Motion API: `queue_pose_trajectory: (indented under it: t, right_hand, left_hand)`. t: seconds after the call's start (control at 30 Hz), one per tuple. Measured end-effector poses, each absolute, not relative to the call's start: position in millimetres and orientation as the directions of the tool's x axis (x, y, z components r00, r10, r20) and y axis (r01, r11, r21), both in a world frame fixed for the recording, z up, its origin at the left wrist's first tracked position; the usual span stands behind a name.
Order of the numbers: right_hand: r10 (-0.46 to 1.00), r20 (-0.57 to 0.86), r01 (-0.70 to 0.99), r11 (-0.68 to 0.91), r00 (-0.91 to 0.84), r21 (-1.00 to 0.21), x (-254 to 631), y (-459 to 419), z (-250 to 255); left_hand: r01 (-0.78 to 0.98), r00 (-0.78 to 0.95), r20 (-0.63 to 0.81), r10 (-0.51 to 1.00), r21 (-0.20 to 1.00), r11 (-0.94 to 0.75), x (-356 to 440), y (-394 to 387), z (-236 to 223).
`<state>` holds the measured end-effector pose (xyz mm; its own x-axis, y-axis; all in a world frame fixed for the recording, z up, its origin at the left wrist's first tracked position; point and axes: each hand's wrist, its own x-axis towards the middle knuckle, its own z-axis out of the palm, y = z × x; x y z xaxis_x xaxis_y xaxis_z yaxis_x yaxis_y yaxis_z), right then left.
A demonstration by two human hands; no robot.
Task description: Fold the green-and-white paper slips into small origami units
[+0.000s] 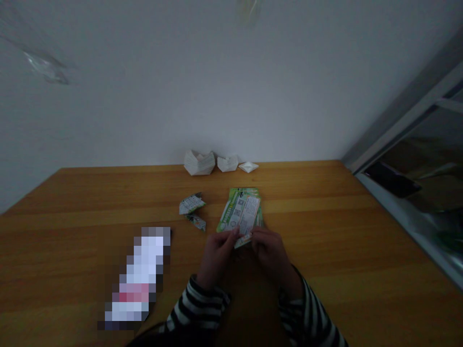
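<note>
My left hand (pixel 217 251) and right hand (pixel 269 244) pinch the near end of green leaflets (pixel 230 211) at twelve o'clock, QR codes (pixel 237 213) showing, lettering illegible to me; crumpled paper (pixel 191 205) at ten, paper boats (pixel 227 164) at eleven.

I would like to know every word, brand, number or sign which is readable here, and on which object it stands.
No text can be read with certainty.
Green-and-white printed sheets: print and square code-like patches, too small and blurred.
Folded printed paper on the left of them: print, too blurred.
Pixelated object: nothing legible.
Three white folded papers: no readable text.
</note>
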<state>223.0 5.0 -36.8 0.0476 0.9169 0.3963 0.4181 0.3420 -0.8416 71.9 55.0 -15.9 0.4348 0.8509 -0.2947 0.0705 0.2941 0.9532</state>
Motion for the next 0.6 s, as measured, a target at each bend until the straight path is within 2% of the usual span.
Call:
queue_pose_trajectory:
  t: [0.13,0.27,0.37,0.6]
  right_hand:
    - [0.906,0.403,0.423,0.317,0.131,-0.849,223,4,-38]
    - [0.926,0.235,0.248,0.163,0.297,-0.955,221,5,-35]
    - [0.928,0.121,0.097,0.092,0.352,-0.991,218,5,-31]
    - [0.927,-0.066,-0.177,0.000,0.368,-0.984,213,2,-25]
  left_hand:
    - [0.117,0.474,-0.276,0.836,0.961,0.251,71,57,-13]
    - [0.119,0.512,-0.272,0.815,0.962,0.246,74,57,-12]
    - [0.140,0.501,-0.247,0.829,0.969,0.204,75,55,-15]
    - [0.323,0.395,-0.045,0.918,0.942,-0.093,81,45,-17]
